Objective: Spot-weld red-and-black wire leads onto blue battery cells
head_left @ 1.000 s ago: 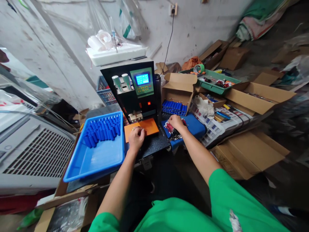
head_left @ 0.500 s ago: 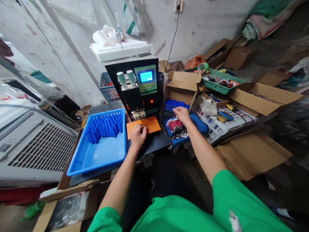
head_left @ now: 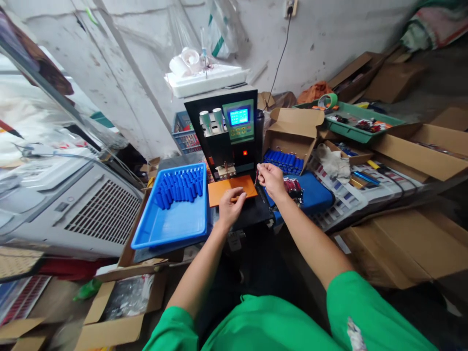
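Observation:
My left hand (head_left: 231, 207) rests closed on the front edge of an orange plate (head_left: 232, 188), fingers pinched on something too small to name. Behind the plate stands a black spot-welding machine (head_left: 226, 131) with a lit blue screen. My right hand (head_left: 269, 178) hovers at the plate's right edge, pinched on a thin red wire lead. Just right of it lies a pile of red wired parts (head_left: 292, 187) on a blue pad (head_left: 310, 195). A blue tray (head_left: 171, 219) left of the plate holds several blue cylindrical cells (head_left: 179, 187).
An open cardboard box (head_left: 292, 136) with more blue cells stands right of the machine. A green tray (head_left: 351, 122), colour-sample cards and large cardboard boxes (head_left: 402, 243) fill the right. A white air cooler (head_left: 73, 214) sits left. A box with plastic bags (head_left: 124, 302) lies at lower left.
My right hand lifted off the pile of red wired parts and moved left toward the orange plate, holding a wire lead. The left hand stays on the plate. The camera view shifted.

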Tool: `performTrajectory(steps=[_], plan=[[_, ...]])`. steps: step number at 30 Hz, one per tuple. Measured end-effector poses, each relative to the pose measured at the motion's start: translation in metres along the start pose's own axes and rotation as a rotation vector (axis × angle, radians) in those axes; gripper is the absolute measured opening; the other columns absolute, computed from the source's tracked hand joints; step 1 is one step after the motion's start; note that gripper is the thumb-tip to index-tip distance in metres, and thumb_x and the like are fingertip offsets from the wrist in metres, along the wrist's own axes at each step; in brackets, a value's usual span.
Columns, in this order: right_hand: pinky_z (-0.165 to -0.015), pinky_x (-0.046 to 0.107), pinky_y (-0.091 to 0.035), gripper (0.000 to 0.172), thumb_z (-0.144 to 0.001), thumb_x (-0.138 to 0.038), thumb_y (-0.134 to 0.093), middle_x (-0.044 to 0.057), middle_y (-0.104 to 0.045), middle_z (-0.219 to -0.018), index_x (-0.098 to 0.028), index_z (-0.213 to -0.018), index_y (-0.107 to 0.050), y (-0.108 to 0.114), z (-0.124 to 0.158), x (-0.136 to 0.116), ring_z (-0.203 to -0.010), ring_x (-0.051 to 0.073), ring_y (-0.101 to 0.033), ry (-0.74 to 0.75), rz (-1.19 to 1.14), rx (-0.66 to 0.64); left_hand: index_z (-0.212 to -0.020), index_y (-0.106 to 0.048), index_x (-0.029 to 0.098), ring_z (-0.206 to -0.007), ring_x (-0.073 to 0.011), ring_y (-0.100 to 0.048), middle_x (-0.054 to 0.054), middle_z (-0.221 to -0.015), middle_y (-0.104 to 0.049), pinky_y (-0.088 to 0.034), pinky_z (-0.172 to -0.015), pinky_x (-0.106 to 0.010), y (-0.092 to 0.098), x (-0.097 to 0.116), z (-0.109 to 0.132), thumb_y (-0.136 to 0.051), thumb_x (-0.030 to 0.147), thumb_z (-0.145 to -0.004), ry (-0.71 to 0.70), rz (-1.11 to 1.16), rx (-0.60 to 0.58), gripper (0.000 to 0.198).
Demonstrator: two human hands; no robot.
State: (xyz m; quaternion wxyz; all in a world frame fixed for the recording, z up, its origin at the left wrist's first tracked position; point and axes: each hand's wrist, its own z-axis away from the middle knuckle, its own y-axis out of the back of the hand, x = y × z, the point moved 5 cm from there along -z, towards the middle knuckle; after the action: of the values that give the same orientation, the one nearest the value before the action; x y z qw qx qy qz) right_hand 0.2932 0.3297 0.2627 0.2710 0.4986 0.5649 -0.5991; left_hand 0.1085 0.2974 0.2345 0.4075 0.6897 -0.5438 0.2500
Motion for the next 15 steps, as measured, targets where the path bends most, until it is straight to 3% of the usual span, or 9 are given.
performTrajectory(steps=[6, 12, 15], plan=[[-0.040, 0.018, -0.028, 0.043, -0.072, -0.055, -0.074, -0.006, -0.044, -0.060, -0.020, -0.078, -0.051, -0.034, 0.025, 0.030, -0.045, 0.005, -0.039, -0.058, 0.043, -0.042, -0.088, -0.073, 0.017, -0.073, -0.0160, -0.064, -0.006, -0.083, -0.072, -0.052, -0.071, -0.030, -0.009, 0.000, 0.010, -0.068, 0.047, -0.086, 0.179, 0.185, -0.011, 0.030], [-0.045, 0.019, -0.037, 0.047, -0.073, -0.062, -0.070, -0.002, -0.053, -0.070, -0.019, -0.085, -0.056, -0.035, 0.036, 0.044, -0.056, 0.009, -0.047, -0.073, 0.149, -0.123, -0.082, -0.069, 0.016, -0.073, -0.0153, -0.063, -0.005, -0.077, -0.070, -0.051, -0.073, -0.029, 0.007, -0.019, 0.017, -0.074, 0.052, -0.079, 0.345, 0.371, 0.061, 0.036], [-0.052, 0.021, -0.045, 0.048, -0.069, -0.059, -0.074, 0.001, -0.059, -0.079, -0.017, -0.088, -0.061, -0.036, 0.040, 0.049, -0.066, 0.012, -0.054, -0.080, 0.227, -0.244, -0.081, -0.068, 0.015, -0.068, -0.0139, -0.061, -0.004, -0.074, -0.069, -0.049, -0.069, -0.028, 0.011, -0.023, 0.015, -0.076, 0.052, -0.076, 0.379, 0.419, 0.048, 0.038]])
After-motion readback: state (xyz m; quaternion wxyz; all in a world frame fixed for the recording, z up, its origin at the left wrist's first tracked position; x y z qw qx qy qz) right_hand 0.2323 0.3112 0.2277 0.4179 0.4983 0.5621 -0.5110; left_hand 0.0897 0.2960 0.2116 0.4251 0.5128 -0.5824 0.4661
